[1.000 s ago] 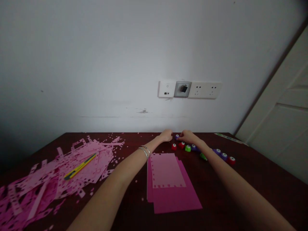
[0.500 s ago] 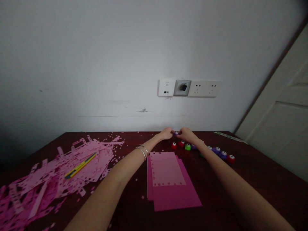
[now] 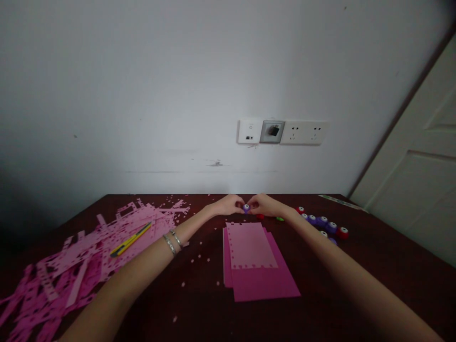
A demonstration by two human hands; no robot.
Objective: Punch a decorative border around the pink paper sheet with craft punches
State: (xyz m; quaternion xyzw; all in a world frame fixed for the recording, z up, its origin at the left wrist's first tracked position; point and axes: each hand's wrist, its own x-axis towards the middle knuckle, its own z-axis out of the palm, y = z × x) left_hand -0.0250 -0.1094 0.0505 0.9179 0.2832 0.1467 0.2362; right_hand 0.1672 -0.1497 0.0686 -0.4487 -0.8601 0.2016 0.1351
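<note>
1. Holding one purple punch (image 3: 246, 209) are both hands: left hand (image 3: 231, 205) from its 9 o'clock side, right hand (image 3: 262, 204) from its 3 o'clock side. Fingers of both are closed on it, and neither hand is nearer.
2. The punch stands at the far side of the table (image 3: 192, 294), white top up; its long axis I cannot tell, because it is small and half covered.
3. From it, one red punch (image 3: 260, 216) is near at 4 o'clock, by the right hand, and one green punch (image 3: 280, 219) is a bit farther, between 3 and 4.
4. At 6 o'clock lie sheets (image 3: 249, 244), at least three, overlapping; the top one has its long axis roughly 12 to 6.
5. Near the right forearm, also between 3 and 4, I count seven punches: two red, five purple. The arm may hide others.
6. At 3 o'clock, well apart, is one strip (image 3: 342, 203).
7. Between 8 and 9 o'clock is one scrap pile (image 3: 89, 247) with one knife (image 3: 130, 240) on it.
</note>
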